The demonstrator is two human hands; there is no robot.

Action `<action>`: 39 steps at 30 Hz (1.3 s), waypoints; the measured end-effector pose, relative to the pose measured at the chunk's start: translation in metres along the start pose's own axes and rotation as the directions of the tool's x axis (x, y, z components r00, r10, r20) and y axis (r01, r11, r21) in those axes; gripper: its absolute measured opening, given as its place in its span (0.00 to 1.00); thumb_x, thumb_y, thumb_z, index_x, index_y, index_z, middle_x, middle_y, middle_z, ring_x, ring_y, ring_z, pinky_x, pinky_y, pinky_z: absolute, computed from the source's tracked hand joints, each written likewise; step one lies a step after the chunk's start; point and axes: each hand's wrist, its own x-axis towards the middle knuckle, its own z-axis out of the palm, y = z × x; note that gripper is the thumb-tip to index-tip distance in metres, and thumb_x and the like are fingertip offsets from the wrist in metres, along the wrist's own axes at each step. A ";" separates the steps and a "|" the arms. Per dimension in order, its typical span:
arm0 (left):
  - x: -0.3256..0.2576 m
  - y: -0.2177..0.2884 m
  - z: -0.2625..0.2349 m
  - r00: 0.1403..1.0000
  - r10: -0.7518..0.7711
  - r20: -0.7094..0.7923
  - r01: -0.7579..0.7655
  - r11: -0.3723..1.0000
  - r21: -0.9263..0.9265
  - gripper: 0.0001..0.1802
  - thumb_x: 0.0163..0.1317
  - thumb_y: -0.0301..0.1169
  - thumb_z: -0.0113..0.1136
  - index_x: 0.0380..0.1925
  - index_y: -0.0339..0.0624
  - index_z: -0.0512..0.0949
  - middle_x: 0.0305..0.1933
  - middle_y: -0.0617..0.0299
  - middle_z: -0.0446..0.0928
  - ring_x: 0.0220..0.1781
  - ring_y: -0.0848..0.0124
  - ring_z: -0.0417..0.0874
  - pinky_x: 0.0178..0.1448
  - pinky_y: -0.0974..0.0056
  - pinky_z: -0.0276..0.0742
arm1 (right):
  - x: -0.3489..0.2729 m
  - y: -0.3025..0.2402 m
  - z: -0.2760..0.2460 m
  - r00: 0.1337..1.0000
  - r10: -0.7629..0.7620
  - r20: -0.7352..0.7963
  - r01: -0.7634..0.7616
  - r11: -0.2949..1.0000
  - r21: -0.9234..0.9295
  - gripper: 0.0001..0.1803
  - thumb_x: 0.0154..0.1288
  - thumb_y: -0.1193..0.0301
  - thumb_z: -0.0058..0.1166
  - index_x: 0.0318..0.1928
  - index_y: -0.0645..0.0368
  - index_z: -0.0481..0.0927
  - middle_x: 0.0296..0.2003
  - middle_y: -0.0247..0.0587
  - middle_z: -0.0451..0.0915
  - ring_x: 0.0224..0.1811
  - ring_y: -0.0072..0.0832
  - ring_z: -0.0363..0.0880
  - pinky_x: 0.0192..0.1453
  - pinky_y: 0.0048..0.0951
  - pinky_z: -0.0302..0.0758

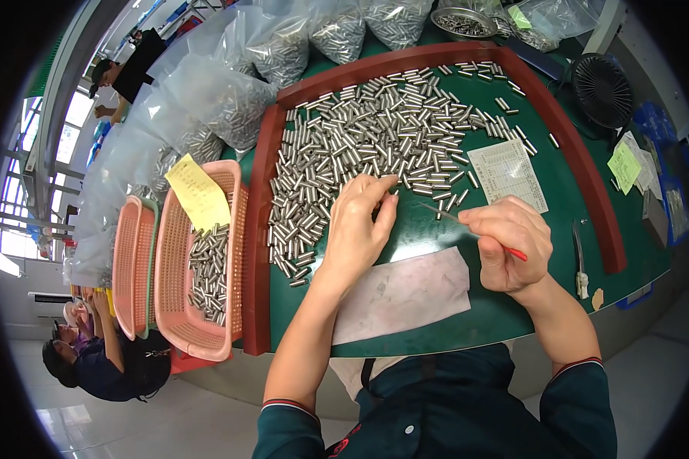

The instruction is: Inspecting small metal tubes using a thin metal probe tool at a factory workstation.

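Observation:
My left hand [360, 229] is closed in a pinch at the near edge of a wide heap of small metal cylinders [375, 126]. One short metal cylinder [395, 192] shows between its thumb and fingertips. Off to the right, my right hand [513, 241] grips a thin pointed metal tool with a red end [517, 253]. The tool's tip points left, toward the pinched cylinder, and stays apart from it. Below the hands a pale stained cloth [406, 294] lies on the green table surface [436, 239]. A few loose cylinders rest between my hands.
A dark red frame [256, 237] borders the heap. Pink baskets [237, 229] stand left, one holding cylinders under a yellow note [197, 191]. Filled plastic bags [233, 107] line the back. A printed sheet [507, 174], tweezers [579, 260] and a black fan [601, 90] are right.

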 end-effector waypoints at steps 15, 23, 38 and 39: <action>-0.004 -0.001 -0.006 0.783 -0.519 0.342 0.467 0.126 -0.875 0.02 0.55 0.22 0.55 0.29 0.39 0.73 0.31 0.55 0.78 0.30 0.71 0.80 0.39 0.68 0.79 | 0.002 -0.008 0.002 0.998 -0.052 -0.038 0.055 0.997 0.059 0.11 0.64 0.66 0.51 0.37 0.62 0.73 0.30 0.45 0.79 0.25 0.32 0.80 0.25 0.27 0.75; -0.004 0.002 -0.003 0.773 -0.515 0.371 0.489 0.111 -0.865 0.02 0.56 0.22 0.57 0.28 0.38 0.74 0.33 0.52 0.79 0.33 0.70 0.81 0.41 0.67 0.80 | 0.000 -0.009 0.008 0.999 -0.039 0.028 0.038 0.998 0.056 0.12 0.61 0.65 0.54 0.33 0.62 0.74 0.29 0.44 0.78 0.27 0.34 0.80 0.26 0.27 0.76; -0.007 0.004 -0.002 0.798 -0.474 0.371 0.488 0.149 -0.860 0.05 0.56 0.20 0.59 0.29 0.37 0.72 0.32 0.52 0.79 0.31 0.70 0.82 0.39 0.70 0.80 | 0.000 -0.009 0.009 0.998 -0.023 0.053 0.021 0.999 0.040 0.11 0.58 0.66 0.56 0.33 0.61 0.74 0.29 0.43 0.78 0.26 0.34 0.80 0.26 0.27 0.76; -0.007 0.006 -0.001 0.840 -0.447 0.308 0.439 0.226 -0.869 0.05 0.55 0.19 0.59 0.29 0.36 0.72 0.32 0.52 0.79 0.31 0.71 0.82 0.39 0.70 0.80 | 0.001 -0.009 0.008 0.998 -0.023 0.053 0.021 0.999 0.039 0.11 0.58 0.66 0.56 0.33 0.61 0.74 0.29 0.43 0.78 0.26 0.34 0.80 0.26 0.27 0.76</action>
